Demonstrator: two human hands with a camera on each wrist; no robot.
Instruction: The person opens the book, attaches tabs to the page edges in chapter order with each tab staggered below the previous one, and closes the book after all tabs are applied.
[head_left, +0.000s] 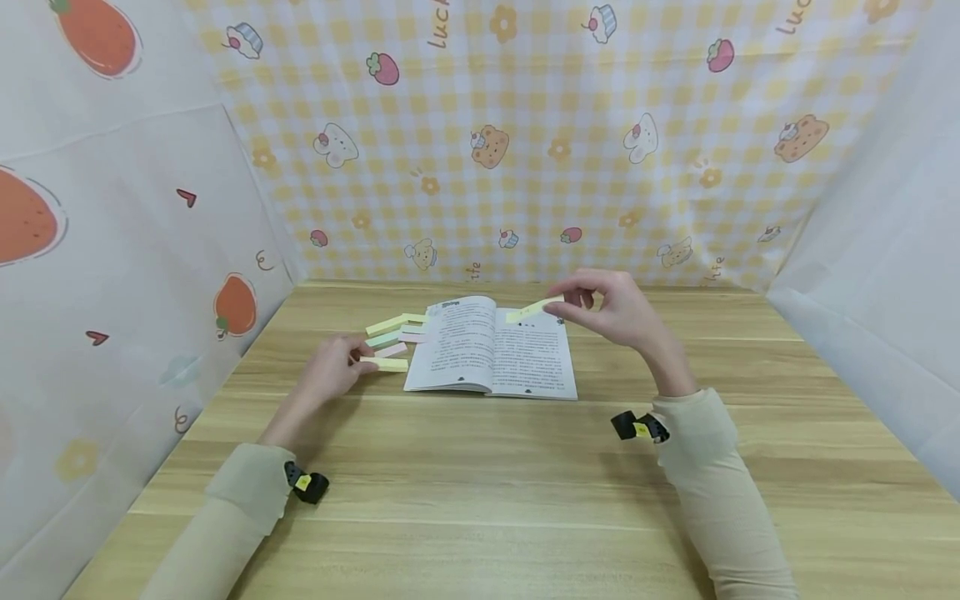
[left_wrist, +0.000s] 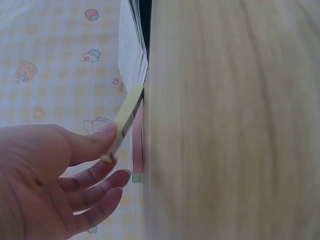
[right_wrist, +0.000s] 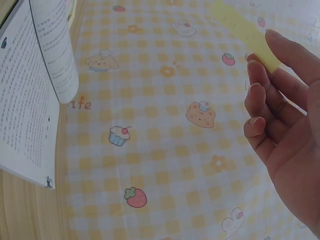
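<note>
An open book (head_left: 532, 358) of printed pages lies toward the back of the table. My right hand (head_left: 618, 307) is above its right page and pinches a single yellow sticky note (head_left: 528, 312) between thumb and fingers. In the right wrist view, the sticky note (right_wrist: 245, 32) hangs away from the fingertips, with faint marks on it. Left of the book, my left hand (head_left: 333, 367) grips a thin yellow sticky note pad (head_left: 392, 365) by one end. The left wrist view shows the pad (left_wrist: 129, 109) tilted, its thickness visible and the thumb on it.
Beside the book's left edge are more sticky note pads: a yellow one (head_left: 386, 326), a green one (head_left: 384, 339) and a pink one (head_left: 392, 352), among several overlapping strips. A patterned cloth (head_left: 525, 192) hangs behind the wooden table (head_left: 480, 492).
</note>
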